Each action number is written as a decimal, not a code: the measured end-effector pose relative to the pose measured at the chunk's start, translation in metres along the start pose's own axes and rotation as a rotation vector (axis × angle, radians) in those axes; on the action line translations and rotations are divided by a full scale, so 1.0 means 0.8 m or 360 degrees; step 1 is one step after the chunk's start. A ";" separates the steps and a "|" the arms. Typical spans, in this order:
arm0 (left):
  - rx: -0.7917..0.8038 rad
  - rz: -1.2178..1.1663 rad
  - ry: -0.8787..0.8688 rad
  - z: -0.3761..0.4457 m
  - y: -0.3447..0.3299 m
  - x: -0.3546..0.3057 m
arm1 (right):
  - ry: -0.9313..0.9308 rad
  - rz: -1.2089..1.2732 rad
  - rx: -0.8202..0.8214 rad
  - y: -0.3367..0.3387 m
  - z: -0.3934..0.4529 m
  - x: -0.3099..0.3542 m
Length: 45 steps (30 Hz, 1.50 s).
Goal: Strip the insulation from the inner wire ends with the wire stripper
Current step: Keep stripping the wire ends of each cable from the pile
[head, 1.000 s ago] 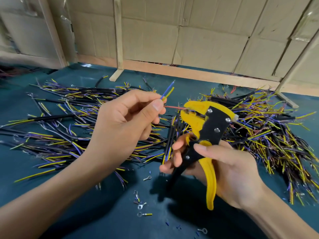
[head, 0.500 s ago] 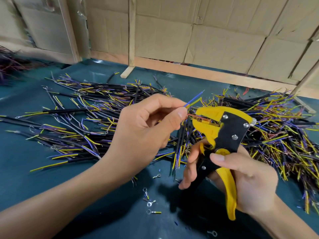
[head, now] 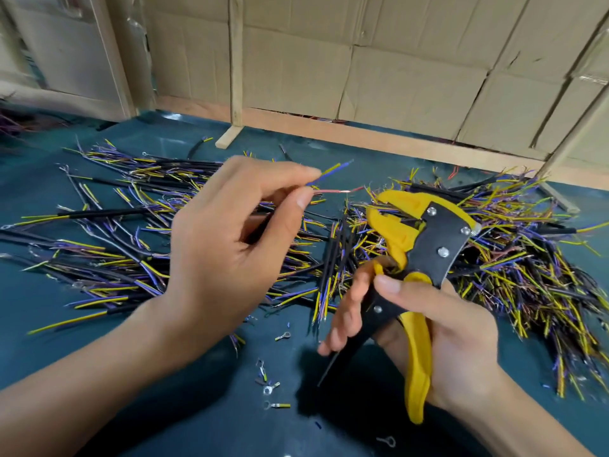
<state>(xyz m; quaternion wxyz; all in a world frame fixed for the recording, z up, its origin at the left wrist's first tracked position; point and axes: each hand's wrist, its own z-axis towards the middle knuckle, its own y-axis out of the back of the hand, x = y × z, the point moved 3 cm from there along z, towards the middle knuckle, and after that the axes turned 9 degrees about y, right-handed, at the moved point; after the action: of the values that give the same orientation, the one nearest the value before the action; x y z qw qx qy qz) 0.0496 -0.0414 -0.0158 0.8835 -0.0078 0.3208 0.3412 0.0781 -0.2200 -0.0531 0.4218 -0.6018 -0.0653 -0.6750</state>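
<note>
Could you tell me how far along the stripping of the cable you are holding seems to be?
Done: the red inner wire looks cut, bare strand showing near its tip, clear of the wire stripper. In hand: the left hand pinches the cable; the right hand grips the stripper's handles. Left: the blue and yellow inner wires look insulated to their tips.

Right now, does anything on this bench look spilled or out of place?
Mostly orderly work, but a few small ring terminals lie loose on the green table in front of the wire piles, near the hands, with tiny insulation bits. They look dropped rather than sorted.
</note>
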 end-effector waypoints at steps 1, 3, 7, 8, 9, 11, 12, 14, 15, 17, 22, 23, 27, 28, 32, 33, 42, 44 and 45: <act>0.0001 0.0117 -0.0149 0.002 0.002 0.000 | 0.0011 -0.0023 0.0003 0.000 0.000 0.001; 0.0032 0.0239 -0.0312 0.003 0.001 0.000 | 0.0036 -0.0042 0.0001 0.000 0.001 0.001; 0.0142 0.0225 -0.0297 0.001 -0.005 0.002 | 0.0036 -0.0101 -0.0009 0.001 -0.001 -0.002; 0.0147 0.0218 -0.0280 0.000 -0.006 0.002 | 0.0033 -0.0129 -0.0011 0.002 -0.002 -0.003; 0.0150 0.0213 -0.0266 0.000 -0.006 0.002 | 0.0032 -0.0165 -0.0020 0.003 -0.002 -0.003; 0.0148 0.0195 -0.0235 0.000 -0.006 0.003 | 0.0054 -0.0229 -0.0045 0.005 -0.001 -0.004; 0.0142 0.0183 -0.0218 -0.001 -0.005 0.003 | 0.0069 -0.0244 -0.0053 0.007 -0.001 -0.004; 0.0126 0.0163 -0.0198 -0.001 -0.005 0.002 | 0.0090 -0.0258 -0.0065 0.009 -0.001 -0.005; 0.0125 0.0153 -0.0194 -0.001 -0.005 0.001 | 0.0090 -0.0269 -0.0071 0.009 -0.001 -0.005; 0.0143 0.0128 -0.0190 -0.002 -0.006 -0.002 | 0.0101 -0.0311 -0.0064 0.009 -0.001 -0.006; 0.0207 0.0094 -0.0177 -0.006 -0.010 -0.006 | 0.0136 -0.0426 -0.0072 0.008 -0.002 -0.007; 0.0214 0.0090 -0.0176 -0.007 -0.011 -0.006 | 0.0141 -0.0430 -0.0072 0.008 -0.001 -0.007; 0.0207 0.0144 -0.0216 -0.007 -0.011 -0.008 | 0.0178 -0.0452 -0.0086 0.007 -0.002 -0.009; 0.0202 0.0163 -0.0234 -0.007 -0.012 -0.008 | 0.0191 -0.0469 -0.0077 0.007 -0.001 -0.010; 0.0214 0.0141 -0.0249 -0.009 -0.013 -0.006 | 0.0215 -0.0531 -0.0067 0.001 -0.001 -0.007; 0.0212 0.0138 -0.0246 -0.009 -0.014 -0.004 | 0.0221 -0.0524 -0.0089 -0.002 -0.001 -0.007; 0.0320 -0.0089 0.0486 -0.005 -0.020 0.024 | 0.0322 -0.0043 -0.0551 0.001 0.014 -0.002; 0.0409 -0.0637 0.1012 -0.002 -0.024 0.035 | 0.0226 -0.0244 -0.0683 0.011 0.025 0.004; 0.0447 -0.1095 0.1291 -0.001 -0.029 0.038 | 0.0186 -0.0301 -0.0708 0.016 0.027 0.006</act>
<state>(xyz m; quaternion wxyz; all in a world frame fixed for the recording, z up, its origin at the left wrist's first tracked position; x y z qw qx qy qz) 0.0802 -0.0415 -0.0385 0.7420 -0.1252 0.6571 -0.0437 0.1029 -0.2179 -0.0487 0.2171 -0.6311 0.0534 -0.7428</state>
